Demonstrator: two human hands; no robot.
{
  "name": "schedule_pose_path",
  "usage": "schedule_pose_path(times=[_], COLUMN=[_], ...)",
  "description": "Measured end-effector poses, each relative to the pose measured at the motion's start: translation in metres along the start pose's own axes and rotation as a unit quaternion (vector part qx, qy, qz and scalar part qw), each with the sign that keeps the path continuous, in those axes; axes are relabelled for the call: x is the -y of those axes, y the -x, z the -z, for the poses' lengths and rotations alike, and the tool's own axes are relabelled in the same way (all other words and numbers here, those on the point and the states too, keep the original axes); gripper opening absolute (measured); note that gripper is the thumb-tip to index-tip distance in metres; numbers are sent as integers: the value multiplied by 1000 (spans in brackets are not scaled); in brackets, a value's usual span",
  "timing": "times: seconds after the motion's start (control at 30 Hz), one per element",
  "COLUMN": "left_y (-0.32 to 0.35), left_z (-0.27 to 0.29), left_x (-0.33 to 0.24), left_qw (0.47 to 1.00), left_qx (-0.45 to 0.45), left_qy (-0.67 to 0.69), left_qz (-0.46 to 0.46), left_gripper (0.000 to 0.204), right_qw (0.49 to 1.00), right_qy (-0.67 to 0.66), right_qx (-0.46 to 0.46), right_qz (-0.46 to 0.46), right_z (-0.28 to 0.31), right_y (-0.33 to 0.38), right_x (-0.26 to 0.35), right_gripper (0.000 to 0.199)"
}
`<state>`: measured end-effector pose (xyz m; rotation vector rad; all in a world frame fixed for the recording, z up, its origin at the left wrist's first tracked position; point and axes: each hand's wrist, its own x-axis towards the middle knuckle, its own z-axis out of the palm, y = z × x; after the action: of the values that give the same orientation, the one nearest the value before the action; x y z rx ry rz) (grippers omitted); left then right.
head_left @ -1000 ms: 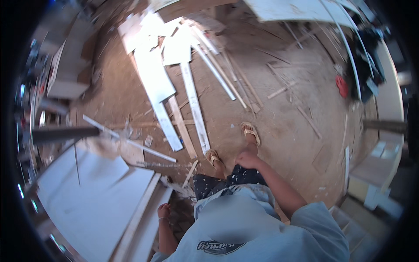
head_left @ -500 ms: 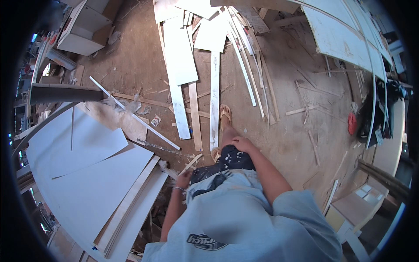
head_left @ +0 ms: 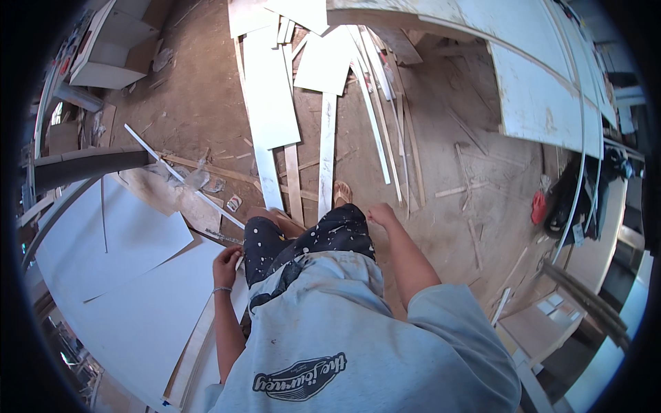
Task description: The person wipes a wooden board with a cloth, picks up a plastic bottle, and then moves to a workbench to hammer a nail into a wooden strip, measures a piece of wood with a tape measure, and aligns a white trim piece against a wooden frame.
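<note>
Floor (head_left: 200, 103), white panel (head_left: 120, 303) left of hands (head_left: 225, 266)

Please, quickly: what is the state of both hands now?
Left hand: loosely curled, no held thing visible; open or closed cannot be told.
Right hand: curled, no held thing visible; open or closed cannot be told.

White sheet (head_left: 158, 310) at nine o'clock: broad, lying down, smaller white panel (head_left: 144, 220) overlapping its far side, that panel's near edge slanting. Left hand (head_left: 225, 263) half curled by the sheet's three o'clock edge; contact unclear. Right hand (head_left: 381, 215) loosely curled. Nearest it, white plank (head_left: 327, 158) at twelve, lengthwise; thin strips (head_left: 372, 124) at one, fanned, slightly skewed.
</note>
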<state>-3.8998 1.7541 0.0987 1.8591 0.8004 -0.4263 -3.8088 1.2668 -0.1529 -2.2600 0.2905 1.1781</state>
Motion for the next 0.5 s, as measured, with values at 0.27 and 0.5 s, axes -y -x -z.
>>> schedule_pose_path(times=[0.27,0.5], left_y=[-97,-297], left_z=[93,227], left_x=[123,139], left_qw=[966,994], left_qx=[41,87], left_qy=[131,-42], left_qz=[220,60], left_gripper=[17,15], right_qw=[997,992], right_qy=[58,-9], right_qx=[44,-107], right_qz=[24,-74], right_z=[17,-20], right_y=[-86,-125], right_x=[79,352], right_gripper=[21,22])
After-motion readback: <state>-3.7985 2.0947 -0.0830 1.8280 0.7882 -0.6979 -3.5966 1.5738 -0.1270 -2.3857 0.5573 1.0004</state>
